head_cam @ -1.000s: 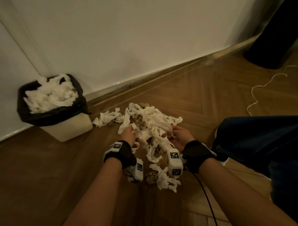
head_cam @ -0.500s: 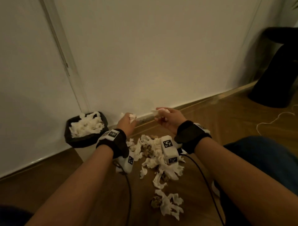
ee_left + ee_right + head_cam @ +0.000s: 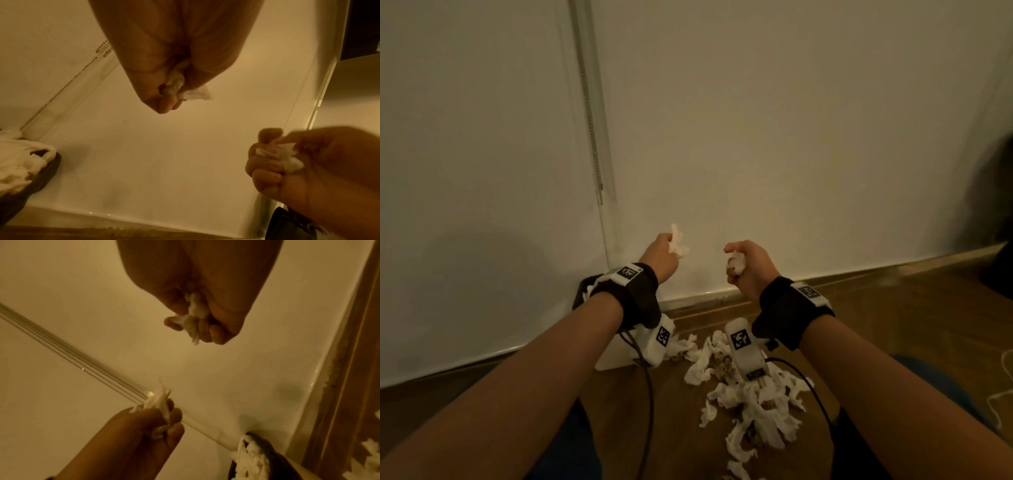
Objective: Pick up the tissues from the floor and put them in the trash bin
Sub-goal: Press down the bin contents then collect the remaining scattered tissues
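Note:
My left hand (image 3: 662,253) is raised in front of the wall and grips a crumpled white tissue (image 3: 677,244); the left wrist view shows that tissue (image 3: 185,91) squeezed in the fist. My right hand (image 3: 744,265) is level with it and grips another wad of tissue (image 3: 736,264), also seen as a wad of tissue (image 3: 193,316). A heap of torn tissues (image 3: 753,401) lies on the wooden floor below my wrists. The trash bin (image 3: 28,175), black-lined and piled with tissues, stands against the wall; in the head view my left wrist hides most of it.
A white wall (image 3: 791,137) with a vertical metal strip (image 3: 592,120) fills the view ahead. A skirting board (image 3: 859,274) runs along the floor. A dark object (image 3: 996,212) stands far right, a white cord (image 3: 1000,401) lies on the floor.
Both hands left the heap on the floor with a tissue each and rose in front of the wall. The head view tilted upward, so the bin slid behind my left wrist.

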The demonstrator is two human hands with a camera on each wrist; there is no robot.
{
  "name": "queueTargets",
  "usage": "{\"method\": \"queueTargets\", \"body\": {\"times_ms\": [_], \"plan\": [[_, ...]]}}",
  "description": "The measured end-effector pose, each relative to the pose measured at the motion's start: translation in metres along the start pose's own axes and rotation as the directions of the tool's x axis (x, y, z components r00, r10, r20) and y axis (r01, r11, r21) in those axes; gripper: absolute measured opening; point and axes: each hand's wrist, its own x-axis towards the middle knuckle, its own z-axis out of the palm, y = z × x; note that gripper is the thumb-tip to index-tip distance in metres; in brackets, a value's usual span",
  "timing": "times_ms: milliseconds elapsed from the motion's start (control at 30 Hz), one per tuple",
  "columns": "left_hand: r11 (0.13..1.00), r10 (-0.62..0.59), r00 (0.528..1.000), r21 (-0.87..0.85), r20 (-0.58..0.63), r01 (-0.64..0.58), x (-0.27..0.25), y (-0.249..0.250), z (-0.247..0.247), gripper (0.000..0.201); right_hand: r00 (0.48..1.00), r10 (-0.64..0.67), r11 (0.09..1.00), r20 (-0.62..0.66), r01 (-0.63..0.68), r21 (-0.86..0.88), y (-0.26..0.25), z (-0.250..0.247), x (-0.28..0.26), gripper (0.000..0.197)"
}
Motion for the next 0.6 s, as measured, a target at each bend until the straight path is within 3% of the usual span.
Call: {"method": "queueTargets", "body": {"times_ms": [67,167,333,400,500,533,600], "plan": [[1.0,-0.026,1.0,0.009,-0.004,0.026,0.006,0.001,-0.003,0.028,0.999,0.02,0.999,0.04,-0.019,-0.028,0.005,0.01,0.005,0.023],[0.995,-0.061,0.998,0.073,-0.036,0.063,0.022,-0.006,-0.013,0.038,0.999,0.046,0.979,0.027,-0.04,-0.2,0.013,0.024,0.018,0.022],[0.933,-0.209,0.966,0.266,-0.151,0.244,0.051,-0.063,-0.044,0.037,0.991,-0.011,0.825,0.134,0.085,-0.559,0.037,0.038,0.051,0.037],[0.89,-0.248,0.943,0.333,-0.223,0.313,0.055,-0.09,-0.056,0.037,0.981,-0.021,0.796,0.194,0.133,-0.59,0.05,0.044,0.062,0.033],[0.897,-0.251,0.93,0.296,-0.27,0.328,0.061,-0.124,-0.064,0.039,0.977,0.025,0.813,0.212,0.103,-0.573,0.075,0.054,0.081,0.024],[0.908,-0.247,0.934,0.274,-0.26,0.316,0.063,-0.135,-0.065,0.038,0.982,0.028,0.789,0.188,0.094,-0.608,0.083,0.059,0.088,0.022],[0.931,-0.222,0.939,0.231,-0.262,0.284,0.066,-0.158,-0.064,0.034,0.991,-0.009,0.649,0.13,0.105,-0.753,0.1,0.069,0.107,0.021]]}}
